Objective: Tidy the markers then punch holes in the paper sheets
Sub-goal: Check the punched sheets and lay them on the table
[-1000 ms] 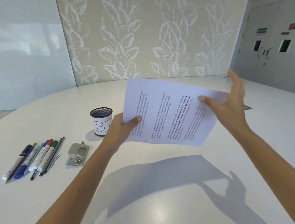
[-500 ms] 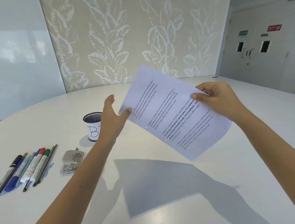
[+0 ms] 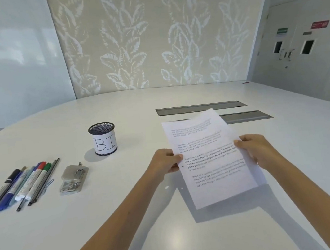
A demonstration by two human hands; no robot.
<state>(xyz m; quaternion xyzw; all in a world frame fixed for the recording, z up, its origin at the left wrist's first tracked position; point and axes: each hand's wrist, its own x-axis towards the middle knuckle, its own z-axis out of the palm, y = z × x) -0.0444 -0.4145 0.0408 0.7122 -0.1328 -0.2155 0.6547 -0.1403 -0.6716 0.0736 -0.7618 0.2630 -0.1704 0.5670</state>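
**Paper sheets held at both side edges**

The left hand (image 3: 166, 161) and right hand (image 3: 255, 150) each pinch a side edge of the paper sheets (image 3: 211, 158), thumbs on top, above the table (image 3: 128, 217). Left of the sheets: mesh cup (image 3: 102, 138), hole punch (image 3: 74, 179), then the markers (image 3: 23, 185) in a row.

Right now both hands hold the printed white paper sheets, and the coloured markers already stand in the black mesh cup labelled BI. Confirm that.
Not quite. The head view shows the coloured markers lying on the white table, left of the black mesh cup labelled BI. The left hand and right hand do hold the printed white paper sheets.
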